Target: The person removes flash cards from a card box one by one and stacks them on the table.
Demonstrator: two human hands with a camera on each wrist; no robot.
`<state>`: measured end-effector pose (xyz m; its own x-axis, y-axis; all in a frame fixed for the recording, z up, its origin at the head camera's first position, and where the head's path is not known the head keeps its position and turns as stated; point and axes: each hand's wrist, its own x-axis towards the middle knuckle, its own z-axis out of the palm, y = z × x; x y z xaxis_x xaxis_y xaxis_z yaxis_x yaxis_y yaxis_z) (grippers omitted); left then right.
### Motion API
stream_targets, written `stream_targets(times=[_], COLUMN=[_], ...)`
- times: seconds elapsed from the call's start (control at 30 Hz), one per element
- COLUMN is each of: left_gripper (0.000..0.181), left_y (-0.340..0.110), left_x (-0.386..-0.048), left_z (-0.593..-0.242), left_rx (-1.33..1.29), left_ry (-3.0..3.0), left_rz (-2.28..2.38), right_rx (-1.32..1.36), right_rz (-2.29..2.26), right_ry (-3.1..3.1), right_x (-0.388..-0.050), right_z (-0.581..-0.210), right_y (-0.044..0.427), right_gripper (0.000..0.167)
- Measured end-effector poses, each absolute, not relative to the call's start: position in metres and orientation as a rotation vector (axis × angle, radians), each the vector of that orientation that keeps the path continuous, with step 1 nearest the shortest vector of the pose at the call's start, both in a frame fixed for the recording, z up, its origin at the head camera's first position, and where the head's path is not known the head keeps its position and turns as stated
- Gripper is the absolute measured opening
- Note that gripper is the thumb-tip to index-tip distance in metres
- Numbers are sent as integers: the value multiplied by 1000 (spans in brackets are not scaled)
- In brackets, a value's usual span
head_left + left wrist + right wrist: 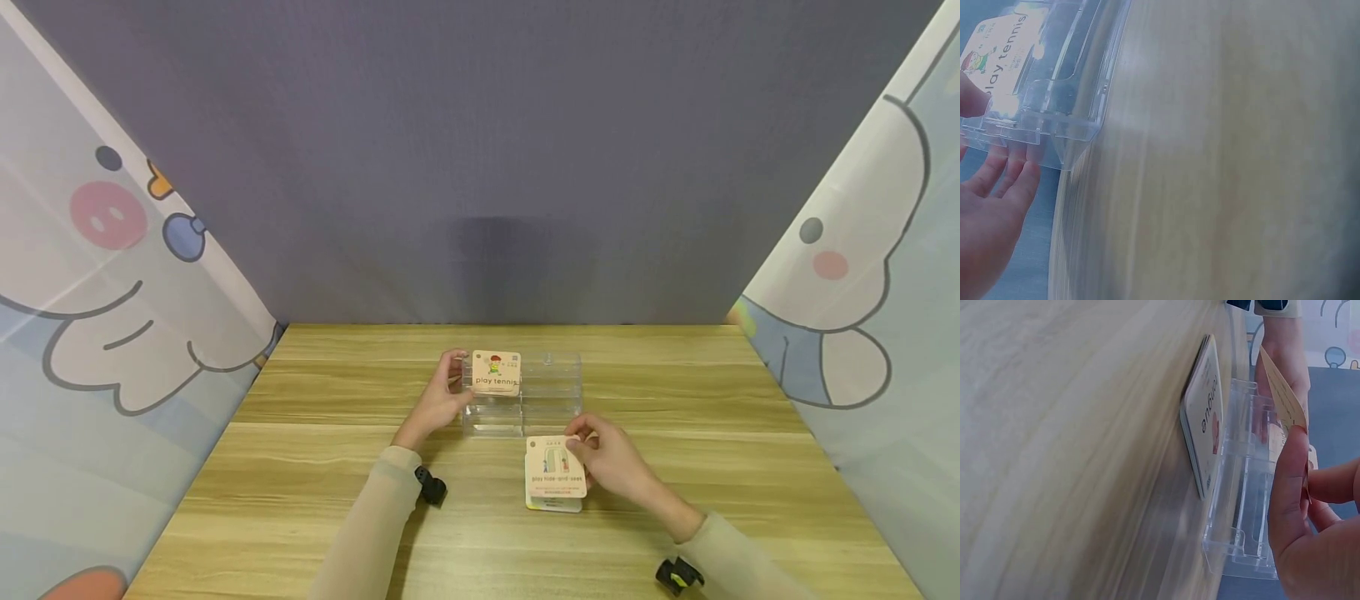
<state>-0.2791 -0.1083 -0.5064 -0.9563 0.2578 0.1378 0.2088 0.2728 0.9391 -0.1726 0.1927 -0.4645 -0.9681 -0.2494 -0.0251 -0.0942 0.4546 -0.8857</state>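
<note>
A clear plastic tiered rack (551,387) stands on the table, with a "play tennis" card (497,367) in its upper left part. My left hand (437,402) grips the rack's left side; in the left wrist view the thumb is by the card and the other fingers (1017,181) are at the clear edge. Between thumb and fingers, my right hand (618,458) pinches a "play hide-and-seek" card (555,468) in front of the rack. Below it lies a small stack of cards (1204,419), its top one reading "tongue" in the right wrist view, mostly covered in the head view.
The wood-grain table (300,500) runs back to a plain grey wall (487,167). Cartoon-printed curtains (840,333) close in both sides. A black wrist device (431,486) sits on the left sleeve, another (678,575) on the right.
</note>
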Motion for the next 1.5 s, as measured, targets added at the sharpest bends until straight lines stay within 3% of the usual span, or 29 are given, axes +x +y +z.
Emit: stream_targets(times=[1.1, 1.5], left_gripper=[63, 65], left_y=[-108, -109], left_x=[-277, -279], left_z=[-504, -506], left_rx=[444, 454], left_ry=[2469, 2439], left_rz=[1823, 1849], right_rx=[-286, -377], right_rz=[-1337, -1008], right_ry=[2657, 2930], right_x=[-172, -171], right_z=[-483, -482], right_y=[184, 177], right_gripper=[11, 12])
